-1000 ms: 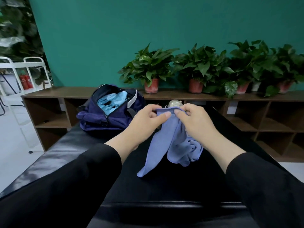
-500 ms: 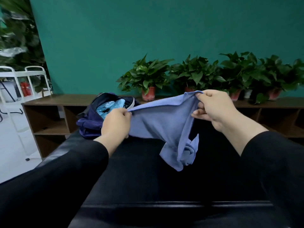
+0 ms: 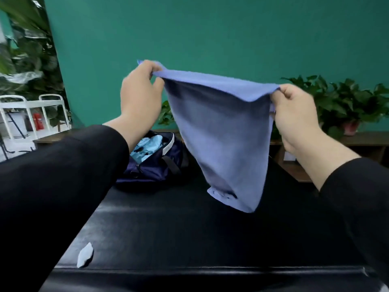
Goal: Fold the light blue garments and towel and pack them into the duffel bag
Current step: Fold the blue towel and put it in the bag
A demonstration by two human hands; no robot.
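The person held the towel up in the air over the black tabletop, spread between both hands. The left hand pinched the towel's upper left corner, with a bit of cloth sticking out above the fingers. The right hand gripped the upper right corner, fingers curled round the edge. The top hem ran fairly taut from one hand to the other, sloping down a little toward the right. Below it the cloth hung in a tapering drape, its lowest tip low over the tabletop; whether it touched I could not tell. One lower corner was curled up on itself at the bottom left of the drape.

The bag sat on the far left part of the tabletop, behind the left forearm, unzipped, with light blue garments showing inside its opening. A small pale blue scrap lay near the front edge of the tabletop on the left. Both arms wore black sleeves.

Beyond stood a low wooden shelf with potted plants against the green wall, and a white cart at far left.
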